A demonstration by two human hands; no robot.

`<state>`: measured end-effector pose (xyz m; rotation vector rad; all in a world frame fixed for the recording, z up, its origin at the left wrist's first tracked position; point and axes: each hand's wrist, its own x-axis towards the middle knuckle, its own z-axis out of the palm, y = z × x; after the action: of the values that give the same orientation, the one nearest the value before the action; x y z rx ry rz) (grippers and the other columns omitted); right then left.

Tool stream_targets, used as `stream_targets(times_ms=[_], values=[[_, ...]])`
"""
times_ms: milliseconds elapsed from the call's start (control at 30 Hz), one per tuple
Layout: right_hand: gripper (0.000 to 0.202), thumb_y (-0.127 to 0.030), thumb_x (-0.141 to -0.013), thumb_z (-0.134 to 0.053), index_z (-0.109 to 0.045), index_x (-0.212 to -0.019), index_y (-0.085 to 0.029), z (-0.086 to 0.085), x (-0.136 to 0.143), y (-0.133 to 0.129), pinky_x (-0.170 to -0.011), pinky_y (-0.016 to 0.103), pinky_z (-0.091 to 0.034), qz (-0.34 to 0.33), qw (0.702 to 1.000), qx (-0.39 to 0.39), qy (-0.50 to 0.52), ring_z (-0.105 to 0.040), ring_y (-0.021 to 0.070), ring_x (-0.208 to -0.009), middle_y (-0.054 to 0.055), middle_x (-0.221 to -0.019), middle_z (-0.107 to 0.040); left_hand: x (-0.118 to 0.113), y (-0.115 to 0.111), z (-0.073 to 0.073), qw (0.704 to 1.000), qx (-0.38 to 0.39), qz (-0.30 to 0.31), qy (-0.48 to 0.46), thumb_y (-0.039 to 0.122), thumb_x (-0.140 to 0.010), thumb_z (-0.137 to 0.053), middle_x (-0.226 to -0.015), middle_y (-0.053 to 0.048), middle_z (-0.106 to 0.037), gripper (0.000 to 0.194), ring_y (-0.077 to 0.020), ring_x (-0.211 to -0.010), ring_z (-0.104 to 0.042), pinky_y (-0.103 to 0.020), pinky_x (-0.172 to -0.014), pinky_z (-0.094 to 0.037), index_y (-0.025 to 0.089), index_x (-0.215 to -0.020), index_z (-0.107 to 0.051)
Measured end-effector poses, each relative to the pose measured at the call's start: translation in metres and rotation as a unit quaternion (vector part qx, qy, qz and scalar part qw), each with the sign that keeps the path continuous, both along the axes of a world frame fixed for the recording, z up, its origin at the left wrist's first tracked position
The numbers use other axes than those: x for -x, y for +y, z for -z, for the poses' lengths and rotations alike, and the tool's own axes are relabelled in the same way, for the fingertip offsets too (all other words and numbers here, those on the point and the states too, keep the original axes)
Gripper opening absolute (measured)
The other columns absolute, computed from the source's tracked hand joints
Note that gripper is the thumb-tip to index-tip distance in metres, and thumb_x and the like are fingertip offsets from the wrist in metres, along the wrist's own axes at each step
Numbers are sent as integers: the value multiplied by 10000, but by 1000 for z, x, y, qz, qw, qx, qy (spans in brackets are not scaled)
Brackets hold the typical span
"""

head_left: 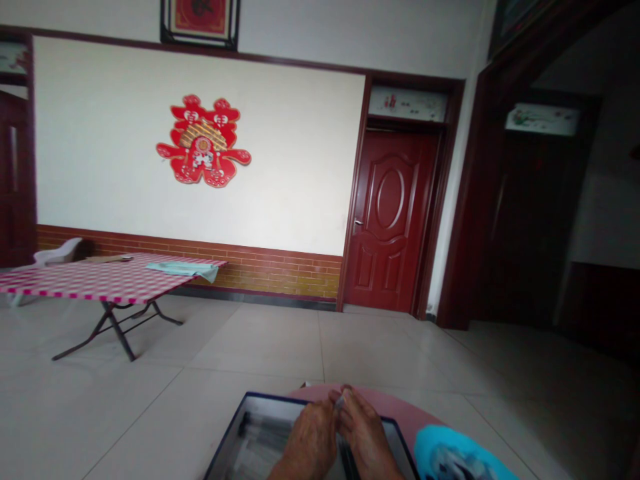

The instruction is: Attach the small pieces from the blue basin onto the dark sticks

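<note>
My left hand [311,433] and my right hand [367,430] meet over a shallow box, fingers pinched together. Between the fingertips shows a small pale, shiny piece [340,403], too small to name. The box [274,399] has pale walls and a dark blue rim. Inside it, left of my hands, lie blurred clear and greyish pieces [265,437]. A black strip [349,461] runs down between my wrists; whether it is held or lies in the box I cannot tell.
Under the box is a round pink tabletop [400,405]. A bright blue bag or container [430,443] with dark-and-white contents or print sits at right. Farther left, a folding table [115,283] with a checked cover carries a light blue cloth [183,269]. A red door [387,220] stands behind.
</note>
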<state>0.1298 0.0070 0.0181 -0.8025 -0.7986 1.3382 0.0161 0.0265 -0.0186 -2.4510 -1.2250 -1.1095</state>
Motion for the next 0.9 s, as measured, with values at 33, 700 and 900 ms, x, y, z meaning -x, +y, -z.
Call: stream_targets(times_ms=[33,700,900], values=[[415,-456,-619,-723,-633,-898,-162,1,0,0,-723,329,-501,-3,1000,2,0,-657,230,-838,86,-893,-707,1,1,2,1000,-16,-7,11,138,-848,-321,-863,-112,-675,351,-200,-708,-641,-295,-635,-516,146,-1133,-525],[396,-438,-570,-752,-639,-828,-159,-1,0,-2,-653,316,-515,-2,999,41,11,-648,250,-869,88,-888,-710,-6,-20,-26,982,56,-102,148,44,-740,-474,-892,-107,-614,464,-185,-689,-632,-244,-576,-483,135,-1195,-480],[381,-409,-551,-761,-630,-806,-158,-2,-1,-1,-604,295,-511,-1,997,72,16,-657,246,-830,84,-849,-713,-8,-24,-31,985,60,-108,119,17,-736,-456,-851,-90,-600,441,-183,-691,-628,-231,-561,-458,116,-1163,-505]])
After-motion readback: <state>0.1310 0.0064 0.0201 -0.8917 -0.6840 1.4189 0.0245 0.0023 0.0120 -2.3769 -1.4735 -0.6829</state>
